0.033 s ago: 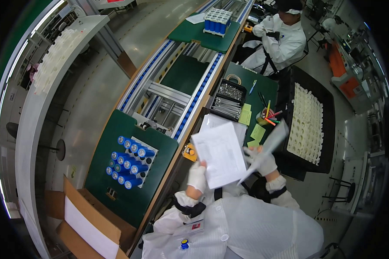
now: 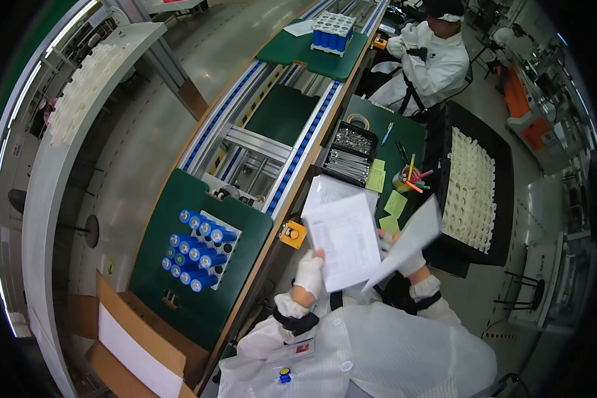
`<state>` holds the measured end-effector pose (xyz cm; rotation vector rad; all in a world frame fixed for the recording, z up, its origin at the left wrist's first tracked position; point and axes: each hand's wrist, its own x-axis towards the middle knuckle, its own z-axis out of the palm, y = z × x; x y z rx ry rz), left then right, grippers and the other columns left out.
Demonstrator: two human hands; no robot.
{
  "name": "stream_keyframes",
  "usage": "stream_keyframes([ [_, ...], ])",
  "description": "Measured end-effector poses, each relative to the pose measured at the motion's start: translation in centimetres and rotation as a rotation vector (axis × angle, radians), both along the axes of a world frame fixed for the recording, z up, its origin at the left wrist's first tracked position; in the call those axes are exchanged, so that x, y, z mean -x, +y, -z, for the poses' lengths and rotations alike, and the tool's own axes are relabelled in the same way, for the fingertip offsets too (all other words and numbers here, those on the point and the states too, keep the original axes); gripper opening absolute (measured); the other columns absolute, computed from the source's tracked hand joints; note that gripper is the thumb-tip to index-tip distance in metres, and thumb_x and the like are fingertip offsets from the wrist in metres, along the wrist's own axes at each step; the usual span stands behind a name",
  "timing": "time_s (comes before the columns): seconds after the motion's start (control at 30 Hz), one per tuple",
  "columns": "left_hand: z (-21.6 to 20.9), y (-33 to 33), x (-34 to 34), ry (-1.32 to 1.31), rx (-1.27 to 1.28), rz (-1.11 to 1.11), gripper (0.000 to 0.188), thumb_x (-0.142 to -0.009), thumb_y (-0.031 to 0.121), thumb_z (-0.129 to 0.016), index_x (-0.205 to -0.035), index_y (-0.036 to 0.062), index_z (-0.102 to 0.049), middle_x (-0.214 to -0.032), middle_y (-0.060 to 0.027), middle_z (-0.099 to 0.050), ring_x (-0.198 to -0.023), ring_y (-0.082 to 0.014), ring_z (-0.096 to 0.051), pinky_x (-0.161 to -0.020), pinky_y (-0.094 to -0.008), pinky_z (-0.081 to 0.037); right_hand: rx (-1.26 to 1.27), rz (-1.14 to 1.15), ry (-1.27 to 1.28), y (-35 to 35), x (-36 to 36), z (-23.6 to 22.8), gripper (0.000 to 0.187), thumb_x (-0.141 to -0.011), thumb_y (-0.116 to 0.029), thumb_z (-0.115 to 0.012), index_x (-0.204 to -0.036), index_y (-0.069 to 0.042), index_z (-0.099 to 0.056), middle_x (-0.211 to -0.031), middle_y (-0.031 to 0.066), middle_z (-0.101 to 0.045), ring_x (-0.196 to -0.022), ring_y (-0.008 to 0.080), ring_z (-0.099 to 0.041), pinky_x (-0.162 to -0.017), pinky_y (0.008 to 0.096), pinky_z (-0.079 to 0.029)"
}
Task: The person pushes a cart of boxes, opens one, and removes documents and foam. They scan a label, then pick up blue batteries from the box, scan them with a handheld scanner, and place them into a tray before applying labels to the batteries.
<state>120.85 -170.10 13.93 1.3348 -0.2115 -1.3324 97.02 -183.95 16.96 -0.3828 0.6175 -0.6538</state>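
Note:
In front of my body I hold a stack of printed paper sheets (image 2: pixel 341 242). My left hand (image 2: pixel 309 273), gloved in white with a bare thumb, pinches the stack's lower left edge. A separate sheet (image 2: pixel 410 240) slants up at the stack's right side. My right hand (image 2: pixel 411 260), also gloved, is closed on that sheet and partly hidden behind it. Below the stack, more paper (image 2: pixel 328 189) lies on the bench. The print is too small and blurred to make out.
Blue cylindrical cells (image 2: pixel 205 235) stand in a white holder on a green board (image 2: pixel 172 278) at left. A conveyor (image 2: pixel 265 142) runs away from me. Screw trays (image 2: pixel 348 156), a pen cup (image 2: pixel 404 179) and a black crate (image 2: pixel 501 139) are at right. An open carton (image 2: pixel 146 345) sits near left.
The stack and my left hand have shifted slightly right and down. The slanting sheet at my right hand has opened out wider and now covers more of that hand.

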Motion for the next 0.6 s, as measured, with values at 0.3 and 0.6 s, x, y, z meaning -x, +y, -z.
stream_keyframes([
  [0.3,5.1,-2.6,7.2,0.053,0.050,0.225,0.040,-0.100,0.032,-0.053,-0.116,-0.0043,-0.057,-0.108,-0.0072,-0.063,-0.098,-0.0140,-0.057,-0.087,-0.0259,-0.045,0.449,-0.077,1.042,7.9,6.0,5.7,0.032,-0.095,-0.009,-0.056,-0.123,0.005,-0.055,-0.108,0.0085,-0.065,-0.095,0.0161,-0.061,-0.087,0.0286,-0.048],
  [0.6,5.6,-4.6,9.4,0.094,-0.096,0.086,0.030,-0.096,0.016,-0.059,-0.117,-0.0052,-0.058,-0.106,-0.0122,-0.067,-0.093,-0.0173,-0.062,-0.084,-0.0297,-0.049,-0.073,0.262,0.279,6.8,8.3,7.3,0.056,-0.095,-0.037,-0.060,-0.140,-0.010,-0.044,-0.119,0.0128,-0.061,-0.103,0.0237,-0.061,-0.080,0.0386,-0.054],
])
